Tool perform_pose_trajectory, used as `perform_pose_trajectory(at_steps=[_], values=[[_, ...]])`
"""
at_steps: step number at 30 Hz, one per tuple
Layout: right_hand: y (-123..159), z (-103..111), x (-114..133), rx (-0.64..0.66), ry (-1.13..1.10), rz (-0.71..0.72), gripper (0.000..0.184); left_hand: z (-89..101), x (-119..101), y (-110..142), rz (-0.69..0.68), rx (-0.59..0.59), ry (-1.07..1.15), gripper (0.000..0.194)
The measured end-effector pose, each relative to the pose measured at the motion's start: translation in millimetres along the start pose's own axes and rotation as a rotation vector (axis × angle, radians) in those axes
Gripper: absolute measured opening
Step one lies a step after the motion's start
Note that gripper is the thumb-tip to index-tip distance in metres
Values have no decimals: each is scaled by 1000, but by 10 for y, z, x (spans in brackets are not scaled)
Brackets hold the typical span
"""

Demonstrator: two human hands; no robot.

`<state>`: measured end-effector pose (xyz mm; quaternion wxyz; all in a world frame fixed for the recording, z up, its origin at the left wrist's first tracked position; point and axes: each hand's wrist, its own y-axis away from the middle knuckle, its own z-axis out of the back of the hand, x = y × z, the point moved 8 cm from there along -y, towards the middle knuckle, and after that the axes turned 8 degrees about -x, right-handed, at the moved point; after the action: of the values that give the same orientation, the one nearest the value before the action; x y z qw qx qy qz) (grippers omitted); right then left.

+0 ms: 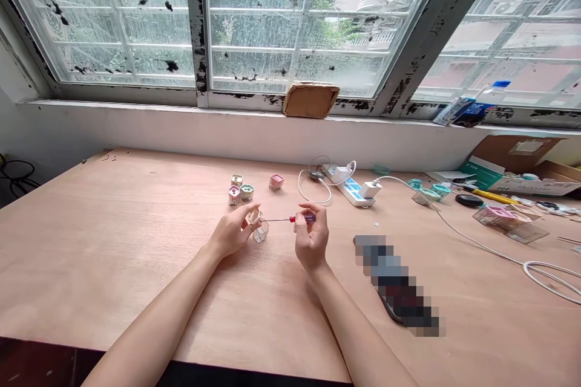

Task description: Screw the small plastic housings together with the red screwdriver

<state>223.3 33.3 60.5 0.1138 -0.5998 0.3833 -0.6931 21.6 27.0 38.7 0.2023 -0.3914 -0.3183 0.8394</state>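
My left hand [232, 233] has its fingers closed around a small clear hexagonal case [261, 231] with a cream-coloured upper part, held low over the wooden table. In my right hand [312, 237] is a screwdriver [297, 218] with a red and dark purple handle. Its thin shaft points left, and the tip reaches the case; whether it sits in a screw is too small to tell. Just beyond my left hand stand similar small cases: a cream one [236, 179], a pink one [234, 196] and a green one [247, 192]. Another pink case [276, 182] stands apart to their right.
A white power strip [351, 188] with plugged-in chargers lies at the back. A white cable [454, 231] runs right across the table [113, 266]. A pixelated dark phone-like object [399, 284] lies right of my right arm. Teal parts [426, 195], pink parts [497, 217] and an open carton [535, 163] are farther right.
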Motion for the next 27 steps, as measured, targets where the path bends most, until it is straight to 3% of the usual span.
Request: perform_pose_trajectory(at_steps=[27], values=[[-36, -2, 14, -39, 15, -101, 21, 23, 48, -11, 36, -22, 34, 39]])
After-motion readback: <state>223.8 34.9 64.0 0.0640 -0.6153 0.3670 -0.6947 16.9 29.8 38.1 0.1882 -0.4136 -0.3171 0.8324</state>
